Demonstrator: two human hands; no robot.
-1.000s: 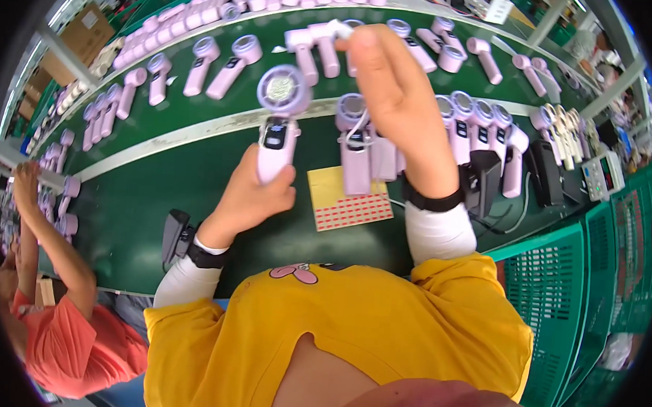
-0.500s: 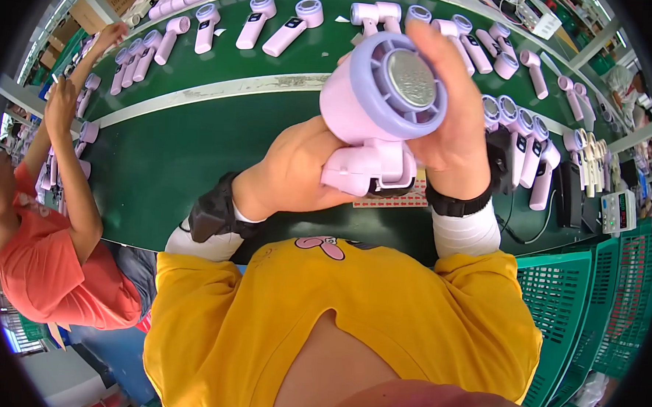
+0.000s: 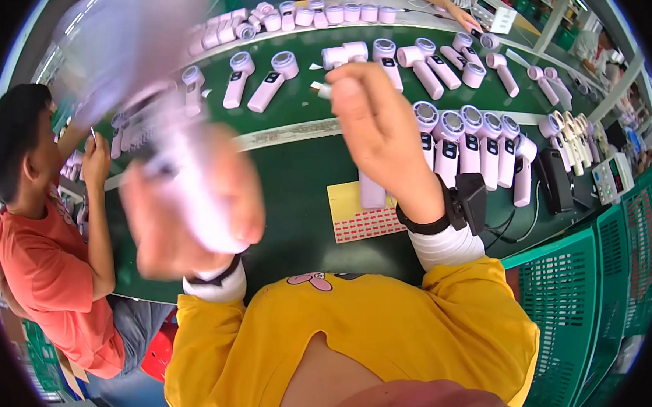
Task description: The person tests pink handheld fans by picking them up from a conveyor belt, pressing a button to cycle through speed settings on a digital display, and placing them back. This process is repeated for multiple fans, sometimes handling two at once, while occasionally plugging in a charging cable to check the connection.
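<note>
My left hand (image 3: 193, 204), smeared by motion, is closed around the handle of a pink-purple handheld fan (image 3: 187, 181). The fan's round head, badly blurred, is raised toward the upper left. Over the middle of the bench, my right hand (image 3: 381, 129) has its fingers drawn together. At its fingertips shows a small white plug-like piece (image 3: 321, 90) with a brownish tip, seemingly pinched there. Below that wrist a pale purple fan handle (image 3: 371, 193) lies partly hidden, beside a yellow sheet with red marks (image 3: 348, 212).
Several upright fans (image 3: 471, 141) stand right of my right hand, with a black holder (image 3: 556, 182) and a small meter (image 3: 612, 178) beyond. More fans (image 3: 272, 83) lie across the green bench (image 3: 291, 172). Green crates (image 3: 557, 297) flank my right; a co-worker in red (image 3: 57, 278) sits left.
The fan has swung from the centre to the upper left in my left hand. My right hand has come off it and moved left, now with a small white piece at its fingertips.
</note>
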